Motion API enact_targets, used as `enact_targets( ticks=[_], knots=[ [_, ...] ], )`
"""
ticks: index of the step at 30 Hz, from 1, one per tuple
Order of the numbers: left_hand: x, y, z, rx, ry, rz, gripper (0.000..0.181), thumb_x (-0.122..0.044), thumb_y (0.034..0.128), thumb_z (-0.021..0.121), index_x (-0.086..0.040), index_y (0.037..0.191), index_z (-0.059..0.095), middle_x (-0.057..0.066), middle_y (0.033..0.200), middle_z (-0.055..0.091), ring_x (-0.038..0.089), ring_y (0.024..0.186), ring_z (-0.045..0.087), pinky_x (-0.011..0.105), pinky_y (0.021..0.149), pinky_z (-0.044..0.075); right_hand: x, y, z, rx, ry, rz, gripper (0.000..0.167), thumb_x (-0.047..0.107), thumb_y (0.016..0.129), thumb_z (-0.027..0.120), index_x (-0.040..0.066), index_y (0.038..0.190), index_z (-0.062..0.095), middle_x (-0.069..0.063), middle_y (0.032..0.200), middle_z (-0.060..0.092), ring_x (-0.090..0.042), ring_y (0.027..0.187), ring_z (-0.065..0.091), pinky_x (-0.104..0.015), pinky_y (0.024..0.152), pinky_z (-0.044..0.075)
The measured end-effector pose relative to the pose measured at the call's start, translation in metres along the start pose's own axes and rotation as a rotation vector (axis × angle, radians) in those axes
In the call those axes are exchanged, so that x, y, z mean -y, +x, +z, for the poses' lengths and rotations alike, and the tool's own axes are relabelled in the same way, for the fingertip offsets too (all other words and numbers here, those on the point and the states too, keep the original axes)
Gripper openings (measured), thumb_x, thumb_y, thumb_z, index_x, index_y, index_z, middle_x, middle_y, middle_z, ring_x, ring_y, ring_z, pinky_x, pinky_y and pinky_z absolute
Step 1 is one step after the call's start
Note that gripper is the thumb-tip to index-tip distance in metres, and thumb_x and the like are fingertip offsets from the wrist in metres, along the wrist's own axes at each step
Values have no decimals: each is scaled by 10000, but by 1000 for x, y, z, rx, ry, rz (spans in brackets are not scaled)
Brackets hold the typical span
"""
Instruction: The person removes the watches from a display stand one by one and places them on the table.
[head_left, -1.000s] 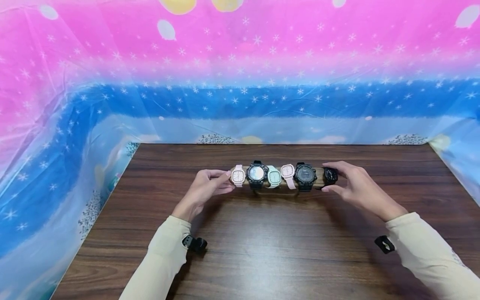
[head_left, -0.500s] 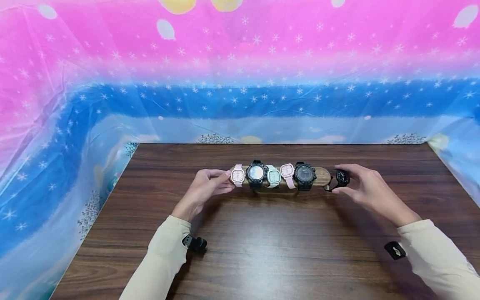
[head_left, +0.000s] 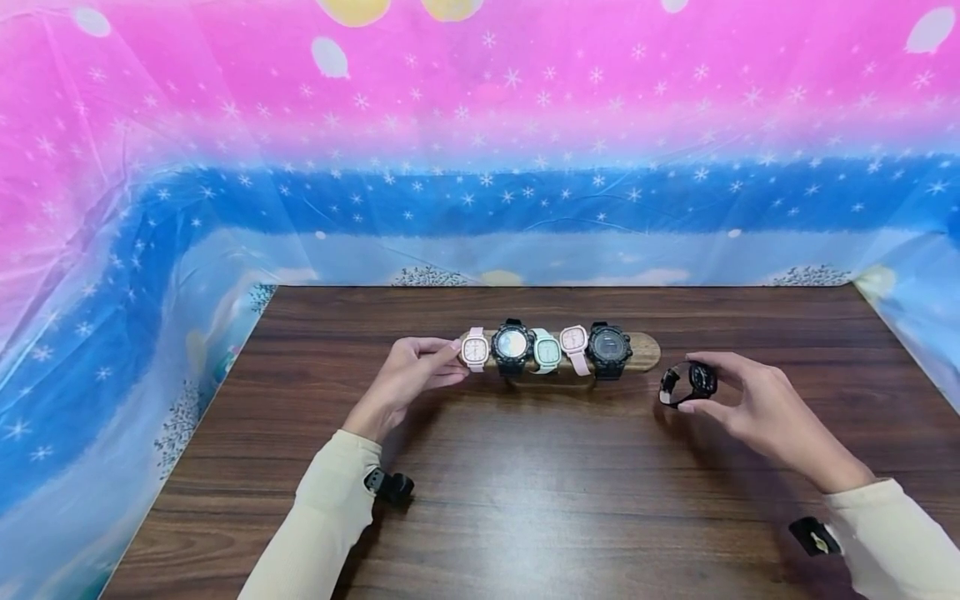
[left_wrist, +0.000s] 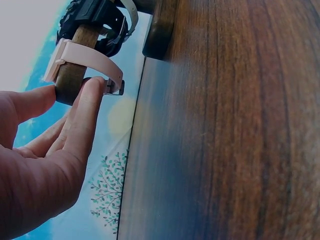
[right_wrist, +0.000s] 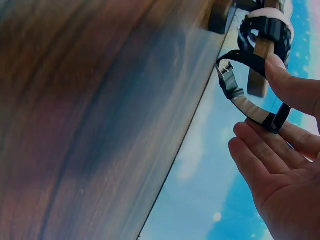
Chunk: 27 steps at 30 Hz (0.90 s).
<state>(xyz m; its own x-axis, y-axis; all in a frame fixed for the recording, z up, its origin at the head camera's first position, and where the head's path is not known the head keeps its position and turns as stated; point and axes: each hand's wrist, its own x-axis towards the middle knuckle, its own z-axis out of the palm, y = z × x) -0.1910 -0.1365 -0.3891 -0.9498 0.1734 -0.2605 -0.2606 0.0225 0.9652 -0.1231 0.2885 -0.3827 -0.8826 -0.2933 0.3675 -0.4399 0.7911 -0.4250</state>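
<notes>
My right hand (head_left: 757, 400) pinches a black wristwatch (head_left: 702, 381) between thumb and fingers; its strap is buckled in a loop, off the right end of a wooden watch stand (head_left: 643, 352). At the stand's other end, my left hand (head_left: 420, 371) grips the bar between thumb and fingers, beside a pink watch (head_left: 475, 350). Along the bar sit a chunky black watch (head_left: 512, 345), a mint green watch (head_left: 547, 352), a second pink watch (head_left: 574, 340) and another chunky black watch (head_left: 610, 347). In the right wrist view, the loop of the held black watch (right_wrist: 232, 87) hangs apart from the bar's end.
The stand rests on a dark wood-grain table (head_left: 480, 492). A patterned pink and blue cloth (head_left: 480, 200) hangs behind the table and along its left side. Each wrist carries a small black camera mount (head_left: 392, 488).
My right hand has slid the black watch off the stand's right end and carried it right and toward me. The left hand and the other watches stay in place.
</notes>
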Motion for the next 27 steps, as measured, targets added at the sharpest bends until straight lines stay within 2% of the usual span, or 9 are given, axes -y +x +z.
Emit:
enact_targets(
  ticks=[1,2,5,8,10,14,22,27],
  knots=[
    [0,0,0,1,2,1,374,-136,1035,605,127,1299,577,227,1065,702,192,873,729,350,889,603,2,-2,1,1,9,-5,616,96,738,915,25,1290,651,-175,1152,716,-281,903,696,-418,710,568],
    [0,-1,0,3,4,2,377,-138,1035,604,128,1302,575,231,1071,700,193,876,729,361,902,598,4,-3,2,-1,13,-11,609,97,736,917,31,1282,657,-163,1153,719,-310,997,687,-416,744,574],
    [-1,-2,0,5,9,2,379,-147,1036,606,122,1301,579,238,1082,697,194,882,728,384,925,588,12,-5,6,5,28,-34,594,102,733,920,36,1266,665,-134,1146,727,-247,954,686,-356,723,571],
    [-1,-2,-1,8,9,3,384,-149,1035,608,124,1304,576,234,1077,700,194,883,729,368,912,594,23,-6,11,19,56,-58,588,106,726,923,32,1252,671,-112,1143,731,-227,954,694,-373,771,599],
    [-1,-2,0,8,4,4,386,-145,1033,610,129,1303,574,231,1066,703,196,879,730,338,881,606,29,-6,16,37,86,-72,589,105,725,922,27,1252,670,-115,1163,727,-267,989,706,-464,818,601],
    [-1,-1,0,8,-2,5,388,-142,1029,616,134,1298,574,229,1058,703,203,881,730,306,847,615,41,-6,25,67,145,-99,569,127,741,915,38,1249,674,-95,1182,723,-306,1082,692,-480,892,580],
    [-2,-2,0,10,4,-1,384,-147,1033,610,125,1302,577,269,1119,675,217,911,727,336,885,605,67,0,46,160,219,-67,554,177,785,894,53,1277,670,-65,1220,712,-247,1149,656,-466,928,579],
    [-1,-2,0,8,4,-2,378,-139,1033,610,126,1301,577,255,1115,674,206,902,724,338,887,604,81,5,59,198,276,-84,539,187,806,880,45,1280,665,-73,1233,705,-259,1161,654,-468,944,574]
  ],
)
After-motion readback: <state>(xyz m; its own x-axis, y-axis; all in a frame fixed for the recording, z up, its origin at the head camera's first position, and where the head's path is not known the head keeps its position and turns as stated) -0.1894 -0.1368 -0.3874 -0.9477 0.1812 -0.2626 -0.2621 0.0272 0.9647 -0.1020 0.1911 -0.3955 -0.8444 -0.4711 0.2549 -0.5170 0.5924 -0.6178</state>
